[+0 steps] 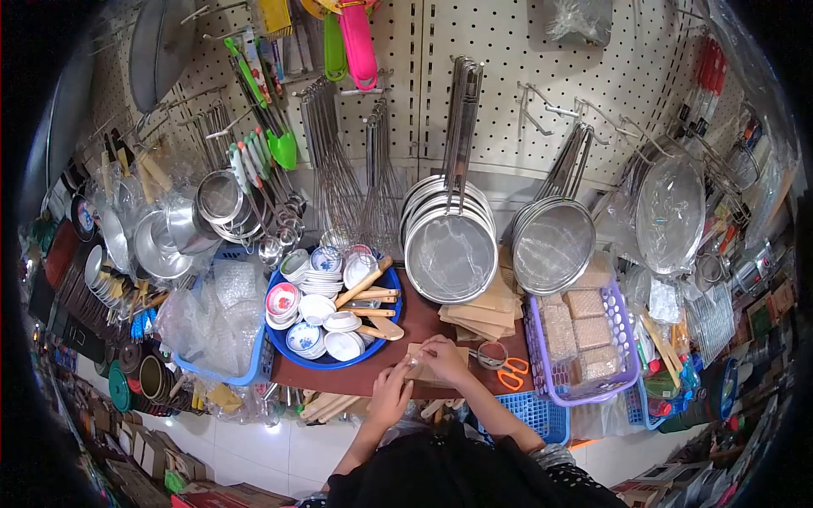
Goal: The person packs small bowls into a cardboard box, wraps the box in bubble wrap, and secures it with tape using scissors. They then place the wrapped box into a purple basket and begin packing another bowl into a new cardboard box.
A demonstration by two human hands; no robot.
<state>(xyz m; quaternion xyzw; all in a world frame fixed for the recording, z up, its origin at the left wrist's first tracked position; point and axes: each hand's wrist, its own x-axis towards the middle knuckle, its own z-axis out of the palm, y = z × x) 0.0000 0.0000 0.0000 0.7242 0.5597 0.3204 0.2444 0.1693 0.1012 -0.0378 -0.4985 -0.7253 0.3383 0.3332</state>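
A piece of brown paper or cardboard [430, 374] lies at the front edge of the brown table, under both hands. My left hand [391, 391] has its fingers closed on the left edge of this piece. My right hand [444, 359] is closed at its upper part, fingertips pinched near those of the left. Whatever small item may be between the fingertips is too small to make out. Just right of the right hand lie a roll of tape [490, 356] and orange-handled scissors [512, 373]. Behind them is a stack of brown cardboard pieces [483, 313].
A blue basin [279, 345] holds small bowls and wooden-handled tools. Bubble-wrapped packs fill a purple basket [631, 360]; bubble wrap lies in a blue basket [254, 368]. Strainers [450, 258] and whisks [339, 161] hang low over the table from the pegboard [508, 51].
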